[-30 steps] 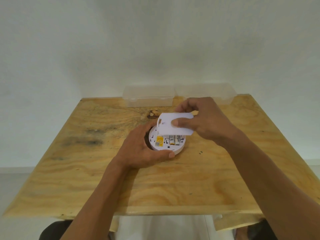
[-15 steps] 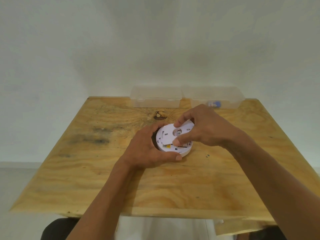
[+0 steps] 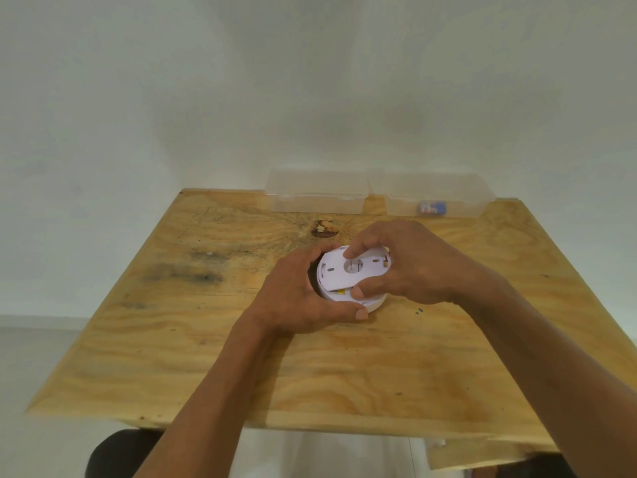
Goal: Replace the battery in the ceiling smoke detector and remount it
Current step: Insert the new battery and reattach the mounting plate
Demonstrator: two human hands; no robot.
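Observation:
A round white smoke detector (image 3: 374, 302) lies back-up on the wooden table (image 3: 206, 357). My left hand (image 3: 296, 298) wraps around its left and near side, thumb along the front rim. A white round mounting plate (image 3: 339, 276) with a centre hole rests slightly askew on top of the detector. My right hand (image 3: 410, 267) pinches that plate, index finger at its far edge and thumb at its near edge. A sliver of yellow label (image 3: 339, 291) shows under the plate's near edge. The batteries are hidden.
Two clear plastic boxes stand at the table's far edge: one to the left (image 3: 315, 191), one to the right (image 3: 437, 194) holding a small blue item (image 3: 432, 207). A dark knot (image 3: 324, 228) marks the wood behind the detector. The wall rises close behind.
My right hand has lowered the white plate from above the detector onto its back, covering the batteries and label. My left hand keeps its hold on the detector.

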